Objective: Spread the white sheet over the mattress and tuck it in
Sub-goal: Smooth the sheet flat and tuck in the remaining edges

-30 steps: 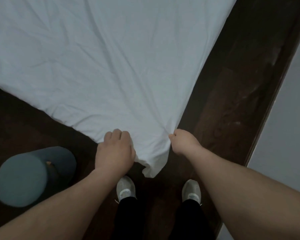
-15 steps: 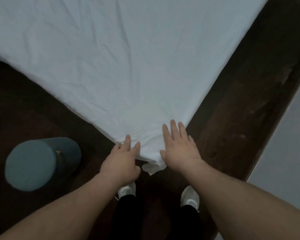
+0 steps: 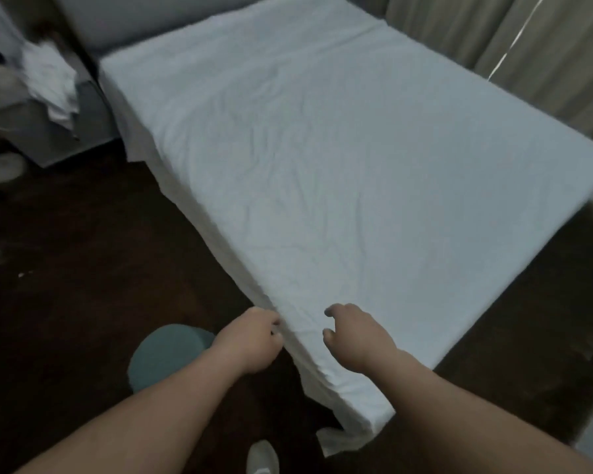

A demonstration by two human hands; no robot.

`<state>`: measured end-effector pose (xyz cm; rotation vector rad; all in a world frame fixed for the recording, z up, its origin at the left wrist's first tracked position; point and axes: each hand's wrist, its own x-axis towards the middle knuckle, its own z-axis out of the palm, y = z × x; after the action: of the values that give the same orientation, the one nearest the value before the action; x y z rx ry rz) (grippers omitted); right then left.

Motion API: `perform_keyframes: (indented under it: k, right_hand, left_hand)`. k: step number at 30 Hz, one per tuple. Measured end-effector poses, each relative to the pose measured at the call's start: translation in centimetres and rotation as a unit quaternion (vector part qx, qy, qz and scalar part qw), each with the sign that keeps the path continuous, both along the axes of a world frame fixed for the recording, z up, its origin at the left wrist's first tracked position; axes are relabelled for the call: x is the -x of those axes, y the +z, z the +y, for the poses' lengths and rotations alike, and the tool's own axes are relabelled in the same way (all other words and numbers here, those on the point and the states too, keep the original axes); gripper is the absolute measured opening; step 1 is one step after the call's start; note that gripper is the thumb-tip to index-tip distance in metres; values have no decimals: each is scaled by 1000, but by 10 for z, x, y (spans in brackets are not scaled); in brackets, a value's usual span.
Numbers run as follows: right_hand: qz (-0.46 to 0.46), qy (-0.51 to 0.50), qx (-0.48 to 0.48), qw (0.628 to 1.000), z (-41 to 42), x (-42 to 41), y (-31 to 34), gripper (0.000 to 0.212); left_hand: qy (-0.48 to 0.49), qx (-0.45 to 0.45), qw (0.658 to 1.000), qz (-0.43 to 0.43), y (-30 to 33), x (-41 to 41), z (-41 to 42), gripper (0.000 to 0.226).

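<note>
The white sheet (image 3: 322, 165) lies spread over the whole mattress, lightly creased, and hangs down its left side. A loose flap of it droops below the near corner (image 3: 343, 443). My left hand (image 3: 254, 338) is at the left edge close to that corner, its curled fingers pinching the sheet's fold. My right hand (image 3: 356, 336) is over the sheet top just inside the edge, fingers loosely bent and holding nothing. The mattress itself is hidden under the sheet.
A round teal stool (image 3: 165, 357) stands on the dark floor (image 3: 83, 268) left of my arm. A bedside unit with a heap of white cloth (image 3: 48, 77) sits at the far left, a grey headboard (image 3: 134, 15) behind. Curtains (image 3: 545, 46) hang along the right side.
My view has lifted from the corner to the whole bed. Both hands, flat on the corner before, have moved to the left edge; the left now curls on the sheet.
</note>
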<state>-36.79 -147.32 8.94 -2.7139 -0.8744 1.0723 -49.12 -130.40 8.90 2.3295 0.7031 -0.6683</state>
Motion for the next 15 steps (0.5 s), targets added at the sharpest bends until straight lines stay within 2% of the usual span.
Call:
perform_keyframes:
  k: [8, 15]
  right_hand:
    - [-121, 30, -43, 991, 133, 12, 148, 48]
    - [-171, 89, -93, 977, 232, 12, 228, 47]
  left_hand:
    - [75, -75, 991, -75, 157, 40, 142, 52]
    - [121, -105, 977, -139, 252, 53, 220, 49]
